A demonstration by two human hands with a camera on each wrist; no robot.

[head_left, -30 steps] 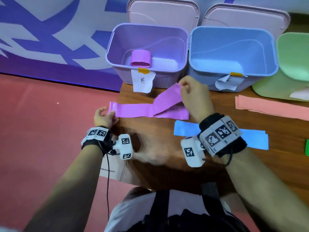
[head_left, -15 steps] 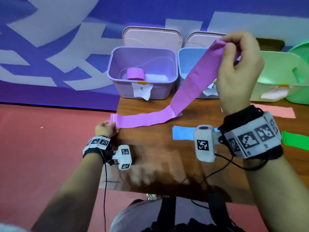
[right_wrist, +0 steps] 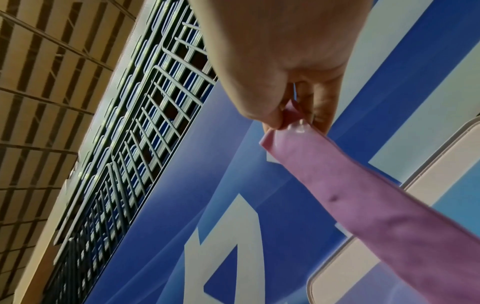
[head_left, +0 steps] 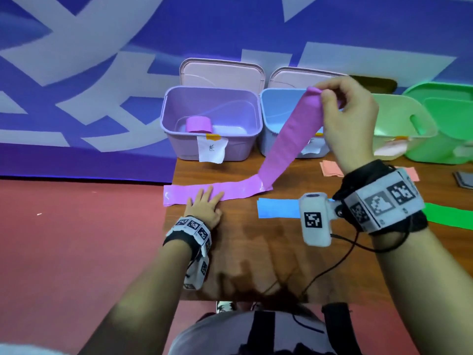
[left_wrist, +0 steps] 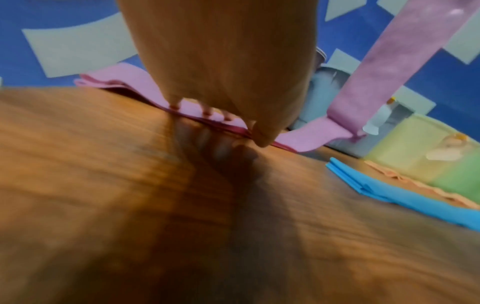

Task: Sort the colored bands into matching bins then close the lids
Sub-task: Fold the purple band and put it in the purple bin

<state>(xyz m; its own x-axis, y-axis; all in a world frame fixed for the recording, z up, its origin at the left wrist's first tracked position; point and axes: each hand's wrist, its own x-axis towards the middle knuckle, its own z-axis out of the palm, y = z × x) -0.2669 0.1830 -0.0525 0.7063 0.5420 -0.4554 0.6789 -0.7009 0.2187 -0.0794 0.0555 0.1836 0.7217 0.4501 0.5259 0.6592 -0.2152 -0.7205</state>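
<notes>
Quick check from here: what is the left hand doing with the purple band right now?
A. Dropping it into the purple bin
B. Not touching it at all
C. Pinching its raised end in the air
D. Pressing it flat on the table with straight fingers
D: the left hand lies flat with straight fingers on the purple band at the table edge, while the right hand pinches the raised end.

The table (head_left: 243,252) is glossy wood-grain, mirroring the arms. The purple band (head_left: 286,147) looks thin, smooth, rubbery and faintly shiny. At twelve o'clock, the purple bin (head_left: 179,139) is smooth, semi-glossy plastic bearing a matt paper label (head_left: 212,149).
</notes>
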